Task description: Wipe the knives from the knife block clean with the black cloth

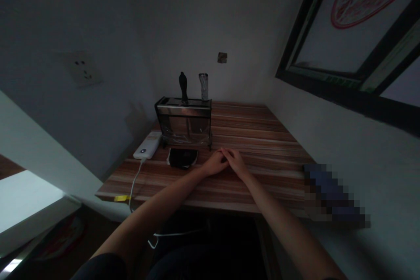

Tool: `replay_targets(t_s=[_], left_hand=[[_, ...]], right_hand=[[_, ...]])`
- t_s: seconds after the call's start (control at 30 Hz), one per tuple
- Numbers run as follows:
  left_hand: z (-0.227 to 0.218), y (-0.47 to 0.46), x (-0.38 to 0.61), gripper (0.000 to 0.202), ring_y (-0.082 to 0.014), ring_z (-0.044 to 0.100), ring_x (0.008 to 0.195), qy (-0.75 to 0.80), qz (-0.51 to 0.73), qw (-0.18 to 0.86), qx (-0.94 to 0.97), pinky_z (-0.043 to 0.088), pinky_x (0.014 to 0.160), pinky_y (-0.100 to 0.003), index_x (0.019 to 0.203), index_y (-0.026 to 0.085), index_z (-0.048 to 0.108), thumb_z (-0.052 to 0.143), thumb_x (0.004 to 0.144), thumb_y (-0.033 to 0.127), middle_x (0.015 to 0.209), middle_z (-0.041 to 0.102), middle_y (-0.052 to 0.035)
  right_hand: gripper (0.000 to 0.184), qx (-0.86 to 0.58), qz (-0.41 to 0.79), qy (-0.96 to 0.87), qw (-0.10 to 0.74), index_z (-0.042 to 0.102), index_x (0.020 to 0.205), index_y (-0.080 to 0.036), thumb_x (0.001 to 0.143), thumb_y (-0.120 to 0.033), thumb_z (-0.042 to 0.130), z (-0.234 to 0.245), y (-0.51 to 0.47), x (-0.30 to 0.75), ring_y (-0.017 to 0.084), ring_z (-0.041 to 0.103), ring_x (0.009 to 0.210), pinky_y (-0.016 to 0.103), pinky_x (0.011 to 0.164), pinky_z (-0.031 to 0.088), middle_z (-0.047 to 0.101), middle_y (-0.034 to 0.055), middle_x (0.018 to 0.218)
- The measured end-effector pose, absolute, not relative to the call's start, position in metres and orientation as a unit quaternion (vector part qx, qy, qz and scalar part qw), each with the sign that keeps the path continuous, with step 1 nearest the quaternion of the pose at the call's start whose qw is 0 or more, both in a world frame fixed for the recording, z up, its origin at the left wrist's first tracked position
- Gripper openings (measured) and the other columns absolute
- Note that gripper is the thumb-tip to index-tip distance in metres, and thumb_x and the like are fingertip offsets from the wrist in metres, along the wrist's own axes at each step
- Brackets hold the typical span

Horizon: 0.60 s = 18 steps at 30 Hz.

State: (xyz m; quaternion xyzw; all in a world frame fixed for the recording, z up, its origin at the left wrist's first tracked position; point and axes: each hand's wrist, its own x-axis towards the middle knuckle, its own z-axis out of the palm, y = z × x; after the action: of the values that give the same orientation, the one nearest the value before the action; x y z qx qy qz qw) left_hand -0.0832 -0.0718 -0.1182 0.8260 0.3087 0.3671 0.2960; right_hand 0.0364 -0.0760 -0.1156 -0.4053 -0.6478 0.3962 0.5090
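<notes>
My left hand [216,163] and my right hand [235,162] meet on the striped wooden tabletop [259,140], fingers stretched forward and overlapping at the tips. Neither holds any object. Just left of my left hand lies a small black folded item [182,158], perhaps a pouch, with pale edges. Behind it stands a clear-sided rack with a dark frame [183,111], which looks like a knife block. A black handle [183,87] and a plastic-wrapped handle [204,86] rise from its top.
A white power bank [148,145] lies left of the rack, and its white cable [134,183] drops over the front edge beside a yellow tag [121,198]. At right is a blurred-out dark object [331,192]. Walls border the table, one with a socket [83,70], another with a framed picture [328,83].
</notes>
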Motion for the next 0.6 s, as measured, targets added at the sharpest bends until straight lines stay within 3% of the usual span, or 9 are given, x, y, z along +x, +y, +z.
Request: replay_targets(t_s=[0.6], left_hand=[[-0.1164,-0.0777,-0.0836,0.024,-0.0219,0.059,0.098,0.332,0.331,0.275,0.840,0.042,0.092,-0.035,0.092,0.012,0.065,0.052,0.073,0.010,0.095,0.068,-0.0081]], right_hand=[[0.032,-0.375,0.409,-0.678,0.483,0.070,0.082,-0.021,0.079,-0.046,0.051,-0.1109,-0.0797,0.0373,0.022,0.062,0.087,0.035,0.085,0.043,0.070,0.0047,0.086]])
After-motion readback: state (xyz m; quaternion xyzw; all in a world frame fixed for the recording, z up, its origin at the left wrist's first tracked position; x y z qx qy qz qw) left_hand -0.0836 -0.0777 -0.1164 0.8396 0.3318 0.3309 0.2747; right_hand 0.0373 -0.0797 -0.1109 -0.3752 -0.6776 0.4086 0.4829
